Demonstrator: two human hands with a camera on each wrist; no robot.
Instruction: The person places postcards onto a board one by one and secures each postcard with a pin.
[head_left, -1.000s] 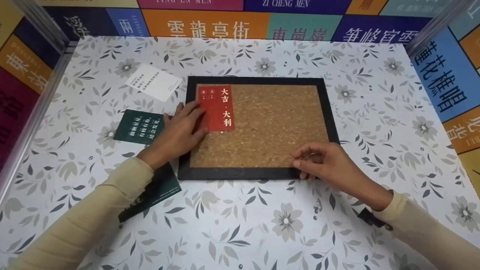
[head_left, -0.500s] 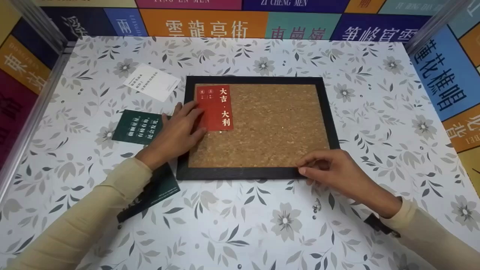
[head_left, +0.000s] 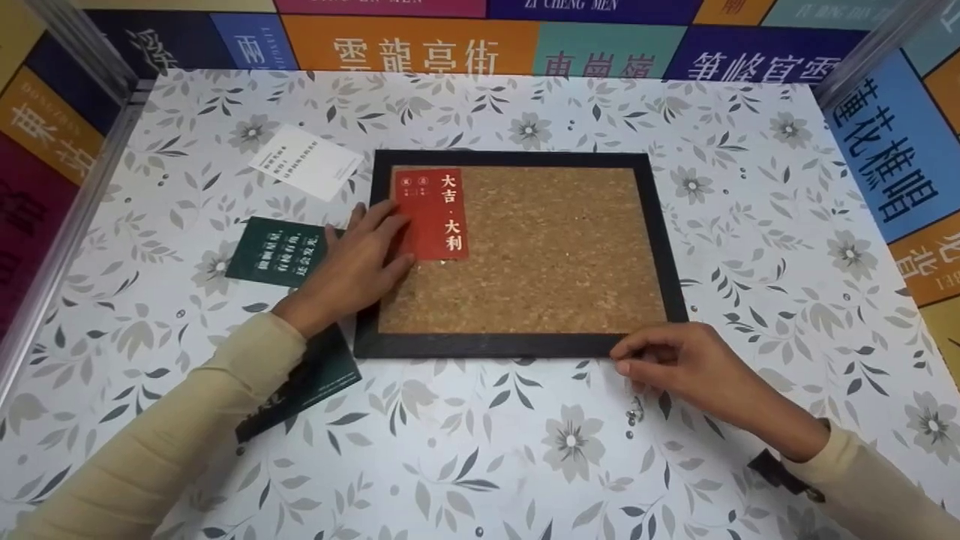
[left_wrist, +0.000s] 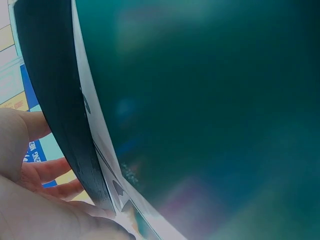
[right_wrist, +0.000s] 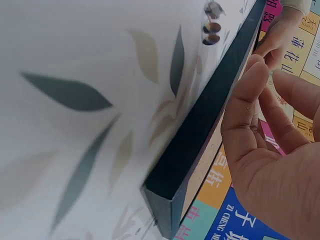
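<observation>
The right hand has moved toward the person and a little to the right: one second ago it was above the lower right part of the cork, and now it is at the lower right corner of the black frame. The left hand has stayed in its place.

The right hand holds nothing that can be seen. Its fingers are loosely bent, and the tips of thumb and forefinger are close, with a small gap. Near them, on the table, are some small shiny pieces; the right wrist view shows rounded, metallic forms.

The left hand grips nothing. Its relaxed fingers rest on the left edge of the red card and cross the left side of the black-framed cork board. This card lies flat in the upper left corner of the cork, with white characters.

Left of the board is a white card. Below it, a green card lies partly behind the left hand, and a dark green card is partly under the left forearm. All lie on a floral tablecloth.
</observation>
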